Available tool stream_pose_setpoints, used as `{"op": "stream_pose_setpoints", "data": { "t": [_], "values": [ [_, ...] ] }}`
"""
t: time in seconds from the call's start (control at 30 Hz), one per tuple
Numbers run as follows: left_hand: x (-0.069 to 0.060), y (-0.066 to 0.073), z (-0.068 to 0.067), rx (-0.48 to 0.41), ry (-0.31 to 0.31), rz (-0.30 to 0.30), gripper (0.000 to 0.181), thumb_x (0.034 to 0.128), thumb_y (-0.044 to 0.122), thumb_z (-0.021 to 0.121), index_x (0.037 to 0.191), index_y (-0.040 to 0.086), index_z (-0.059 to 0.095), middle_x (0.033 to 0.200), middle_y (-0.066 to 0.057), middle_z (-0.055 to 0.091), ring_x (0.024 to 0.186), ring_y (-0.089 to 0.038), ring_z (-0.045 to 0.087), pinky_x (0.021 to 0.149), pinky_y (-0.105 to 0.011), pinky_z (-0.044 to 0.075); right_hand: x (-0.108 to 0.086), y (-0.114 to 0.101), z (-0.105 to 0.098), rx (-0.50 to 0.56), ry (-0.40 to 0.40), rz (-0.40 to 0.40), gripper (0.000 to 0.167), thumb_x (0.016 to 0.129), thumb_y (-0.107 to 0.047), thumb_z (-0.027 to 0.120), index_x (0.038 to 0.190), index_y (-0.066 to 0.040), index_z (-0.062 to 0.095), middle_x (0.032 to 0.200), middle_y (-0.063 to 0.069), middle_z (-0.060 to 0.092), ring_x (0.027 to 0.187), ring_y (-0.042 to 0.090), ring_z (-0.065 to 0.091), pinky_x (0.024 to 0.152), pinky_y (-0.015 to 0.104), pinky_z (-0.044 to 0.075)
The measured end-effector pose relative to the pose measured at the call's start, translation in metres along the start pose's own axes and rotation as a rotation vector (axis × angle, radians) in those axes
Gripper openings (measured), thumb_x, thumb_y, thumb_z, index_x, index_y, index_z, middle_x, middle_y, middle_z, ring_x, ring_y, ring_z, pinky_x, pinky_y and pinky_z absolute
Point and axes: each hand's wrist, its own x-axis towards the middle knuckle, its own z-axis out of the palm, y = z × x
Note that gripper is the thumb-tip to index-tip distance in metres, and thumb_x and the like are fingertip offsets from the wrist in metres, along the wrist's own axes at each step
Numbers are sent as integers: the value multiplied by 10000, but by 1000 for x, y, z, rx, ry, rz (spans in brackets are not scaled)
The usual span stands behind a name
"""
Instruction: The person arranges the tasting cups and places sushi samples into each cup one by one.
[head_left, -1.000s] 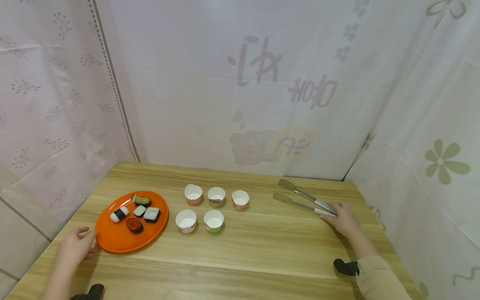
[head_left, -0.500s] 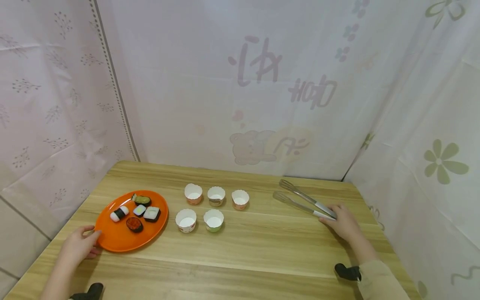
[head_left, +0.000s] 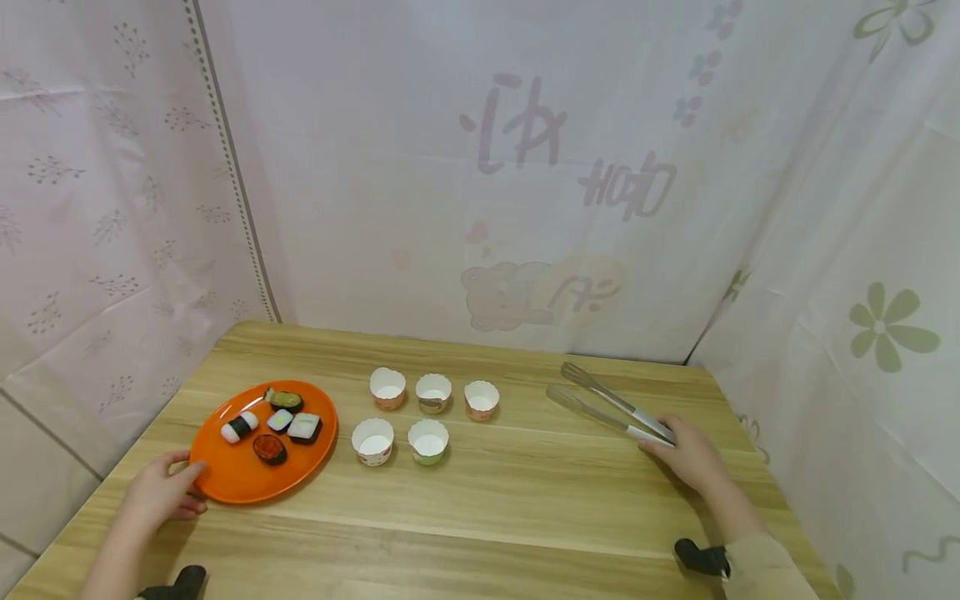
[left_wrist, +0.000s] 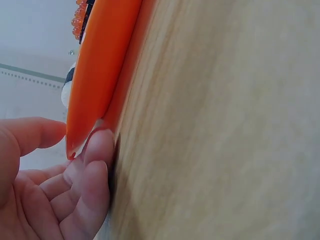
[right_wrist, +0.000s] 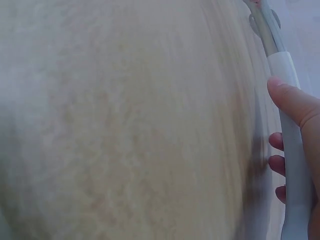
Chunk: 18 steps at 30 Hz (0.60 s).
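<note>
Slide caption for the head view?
Left hand pinches a plate of sushi at its edge, right hand holds tongs; five cups between.

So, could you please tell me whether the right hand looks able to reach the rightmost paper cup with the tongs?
Probably yes: the right hand grips the tongs, and nothing visible stands between them and the rightmost paper cup.

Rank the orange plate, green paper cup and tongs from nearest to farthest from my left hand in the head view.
1. Orange plate: left, its rim at your left hand.
2. Green paper cup: middle, nearer row.
3. Tongs: right, in your right hand.
</note>
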Motion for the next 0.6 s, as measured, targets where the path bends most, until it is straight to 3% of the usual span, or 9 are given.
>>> {"op": "stream_pose_setpoints", "data": {
  "t": [0.33,0.6],
  "values": [
    [1,-7,-4,-185,-148,-55,680,1041,208,384,1409,-200,-17,788,-154,678,686,-292,693,624,-397,595,-6,-8,-6,-62,-14,-12,622,862,-488,678,1227,-5,536,1026,165,645,849,335,612,657,506,502],
    [3,-19,-5,-316,-309,-33,502,1046,194,395,1302,-153,137,872,-194,681,788,-311,697,722,-433,585,-6,-12,-5,-75,27,-22,583,869,-475,675,1188,-2,554,948,129,648,766,280,601,573,436,484]
  ]
}}
